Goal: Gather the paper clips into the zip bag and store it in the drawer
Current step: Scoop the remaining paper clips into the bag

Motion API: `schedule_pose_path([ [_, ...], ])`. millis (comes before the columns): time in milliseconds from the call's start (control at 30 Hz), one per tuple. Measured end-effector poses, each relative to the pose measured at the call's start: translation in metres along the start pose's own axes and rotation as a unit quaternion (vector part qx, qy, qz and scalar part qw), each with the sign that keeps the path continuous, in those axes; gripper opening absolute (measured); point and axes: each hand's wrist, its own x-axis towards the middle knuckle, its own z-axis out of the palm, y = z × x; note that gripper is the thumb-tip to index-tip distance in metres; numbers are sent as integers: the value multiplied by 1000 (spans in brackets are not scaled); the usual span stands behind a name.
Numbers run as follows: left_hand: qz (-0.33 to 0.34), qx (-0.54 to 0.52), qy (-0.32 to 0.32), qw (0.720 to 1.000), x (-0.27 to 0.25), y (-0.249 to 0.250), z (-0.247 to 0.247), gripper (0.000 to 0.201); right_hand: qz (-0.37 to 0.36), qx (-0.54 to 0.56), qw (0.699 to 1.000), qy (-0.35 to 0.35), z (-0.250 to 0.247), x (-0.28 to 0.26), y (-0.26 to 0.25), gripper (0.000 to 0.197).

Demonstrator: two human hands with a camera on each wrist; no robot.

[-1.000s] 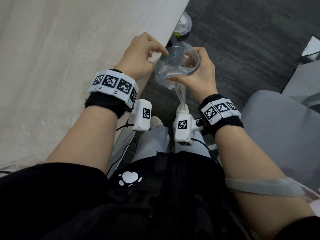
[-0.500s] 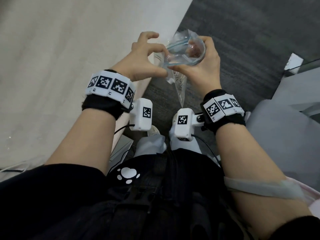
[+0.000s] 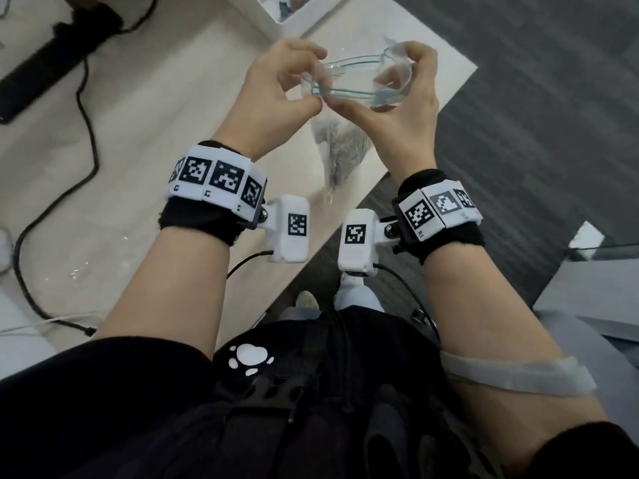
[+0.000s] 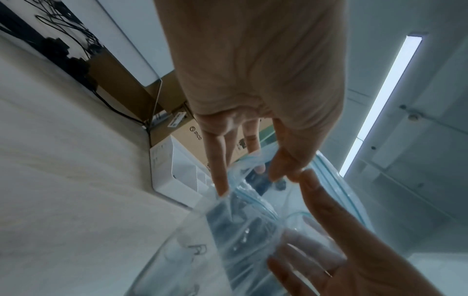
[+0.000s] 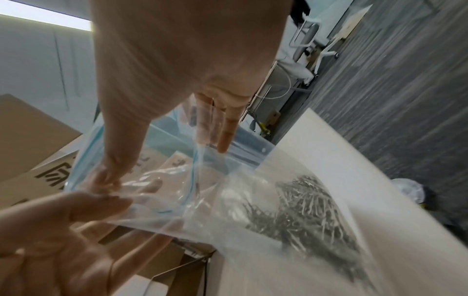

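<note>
A clear zip bag (image 3: 359, 84) with a blue zip strip hangs above the corner of the light table (image 3: 145, 126), its mouth wide. My left hand (image 3: 276, 88) pinches the left end of the mouth. My right hand (image 3: 404, 91) grips the right end, fingers curled over the rim. A heap of silver paper clips (image 3: 340, 146) fills the bottom of the bag. In the right wrist view the zip bag (image 5: 228, 190) shows the paper clips (image 5: 311, 208) piled at its lower end. The left wrist view shows my left hand (image 4: 253, 172) pinching the bag's blue strip (image 4: 326, 180).
A white tray (image 3: 294, 12) sits at the table's far edge. A black power strip (image 3: 52, 63) and its black cable (image 3: 83, 108) lie on the left. Grey carpet (image 3: 536, 98) lies to the right, and a grey chair seat (image 3: 587, 305) stands at lower right.
Both hands have carried the bag from beyond the table edge up over the table corner. The left hand has taken hold of the rim and the mouth is stretched wider.
</note>
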Motion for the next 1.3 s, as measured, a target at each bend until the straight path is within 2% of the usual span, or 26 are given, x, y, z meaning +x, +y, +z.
schedule_pose_path([
  [133, -36, -41, 54, 997, 15, -5, -21, 38, -43, 17, 998, -39, 19, 28, -3, 95],
  [300, -106, -62, 84, 989, 25, -26, -37, 36, -29, -22, 987, -157, 46, 60, 12, 79],
  [533, -170, -57, 139, 974, 31, -44, -47, 44, -17, -12, 977, -212, 74, 86, 28, 67],
  [600, -194, -58, 149, 968, 27, -49, -50, 65, -23, -15, 974, -224, 78, 91, 32, 65],
  [667, -266, -37, 142, 953, 20, -60, -55, 90, -34, -18, 972, -232, 81, 95, 34, 61],
  [700, -313, -19, 134, 940, 17, -67, -56, 93, -41, -18, 971, -234, 82, 95, 35, 58],
  [733, -359, 2, 124, 925, 13, -75, -56, 90, -45, -19, 971, -233, 84, 96, 36, 55],
  [800, -434, 18, 91, 896, 6, -89, -53, 67, -51, -22, 973, -226, 87, 94, 37, 51],
  [867, -473, 2, 40, 880, -2, -100, -47, 42, -56, -29, 975, -214, 90, 89, 40, 49],
  [933, -481, -18, -3, 876, -8, -106, -43, 23, -59, -37, 977, -199, 92, 82, 42, 46],
  [1000, -474, -37, -7, 880, -14, -109, -41, 18, -62, -39, 980, -187, 94, 73, 44, 41],
  [1100, -425, -35, 35, 904, -17, -108, -47, 41, -67, -35, 986, -151, 96, 58, 46, 27],
  [1167, -378, -21, 58, 924, -18, -104, -53, 54, -73, -35, 990, -118, 97, 49, 43, 25],
  [1300, -319, -43, 57, 945, -18, -90, -64, 57, -84, -19, 994, -66, 97, 36, 33, 27],
])
